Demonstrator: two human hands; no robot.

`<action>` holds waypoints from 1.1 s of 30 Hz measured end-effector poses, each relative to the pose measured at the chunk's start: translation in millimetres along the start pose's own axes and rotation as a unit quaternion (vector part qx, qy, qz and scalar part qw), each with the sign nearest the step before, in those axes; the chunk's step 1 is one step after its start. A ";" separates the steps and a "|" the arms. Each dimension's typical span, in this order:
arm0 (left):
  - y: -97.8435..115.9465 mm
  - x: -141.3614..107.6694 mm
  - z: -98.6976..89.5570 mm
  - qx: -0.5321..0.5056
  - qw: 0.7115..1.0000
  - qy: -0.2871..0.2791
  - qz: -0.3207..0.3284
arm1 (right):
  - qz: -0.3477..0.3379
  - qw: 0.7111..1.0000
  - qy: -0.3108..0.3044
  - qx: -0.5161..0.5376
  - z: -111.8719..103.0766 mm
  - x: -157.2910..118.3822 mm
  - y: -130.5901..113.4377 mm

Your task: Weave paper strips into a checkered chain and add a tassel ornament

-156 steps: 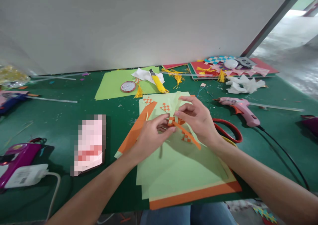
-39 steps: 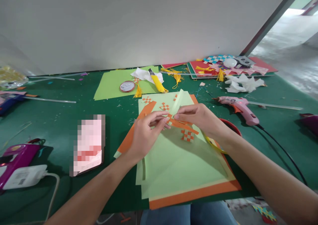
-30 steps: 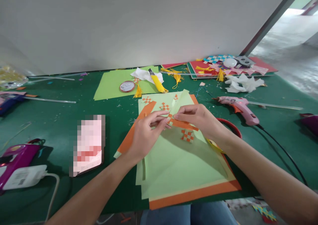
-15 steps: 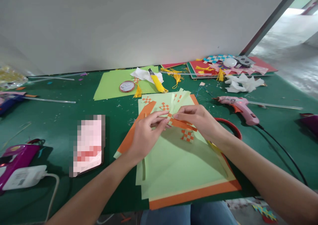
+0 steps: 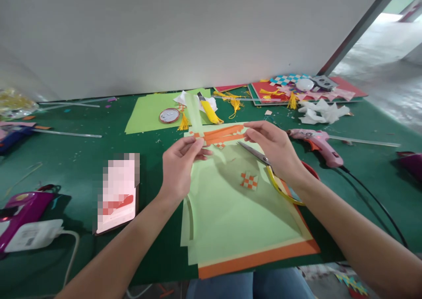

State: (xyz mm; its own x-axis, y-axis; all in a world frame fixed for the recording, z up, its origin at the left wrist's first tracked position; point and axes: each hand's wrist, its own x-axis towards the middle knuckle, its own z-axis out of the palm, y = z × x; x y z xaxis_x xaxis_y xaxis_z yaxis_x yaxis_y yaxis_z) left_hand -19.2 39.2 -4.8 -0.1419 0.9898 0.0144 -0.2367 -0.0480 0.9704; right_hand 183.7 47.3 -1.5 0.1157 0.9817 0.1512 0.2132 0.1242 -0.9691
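Observation:
My left hand (image 5: 181, 162) pinches the left end of a woven piece of orange strips (image 5: 224, 134) and pale green strips (image 5: 195, 114). The green strips point up and away from it. At the right end of the orange strips, my right hand (image 5: 272, 145) has thumb and forefinger closed on them. Both hands are above pale green sheets (image 5: 231, 220) with an orange edge. A small orange-and-green checkered piece (image 5: 249, 180) lies on the sheets. Yellow-handled scissors (image 5: 275, 182) lie partly under my right hand, blades toward the upper left.
Right of my hands is a pink glue gun (image 5: 318, 143) with a black cord. A phone (image 5: 118, 193) and a purple glue gun (image 5: 26, 206) lie left. Farther back are a yellow cutter (image 5: 210, 110), round tin (image 5: 169, 115), yellow tassels (image 5: 234, 104) and crumpled tissue (image 5: 325, 111).
My hands have moved apart, the left one leftward and the right one slightly up. The orange strips now stretch between them, the green strips have swung left, and the scissors are more exposed.

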 end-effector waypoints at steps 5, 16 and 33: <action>4.0 7.9 -3.9 -0.132 0.990 0.006 -0.044 | -0.037 0.992 -0.021 -0.122 2.9 1.2 9.9; 12.5 19.8 -9.6 -0.251 0.955 0.096 -0.125 | -0.337 0.854 -0.305 -0.253 39.2 -45.2 1.6; 5.3 7.6 -6.4 -0.109 0.985 -0.014 -0.135 | -0.047 0.952 -0.277 0.123 15.7 -28.1 -10.9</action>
State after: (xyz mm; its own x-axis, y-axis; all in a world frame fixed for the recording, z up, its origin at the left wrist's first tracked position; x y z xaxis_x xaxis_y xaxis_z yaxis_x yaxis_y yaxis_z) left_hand -27.7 45.6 -1.1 -0.0196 0.9735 -0.2278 -0.4637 0.1931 0.8647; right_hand 162.9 20.6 1.7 -0.4359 0.8818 0.1803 -0.0442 0.1792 -0.9828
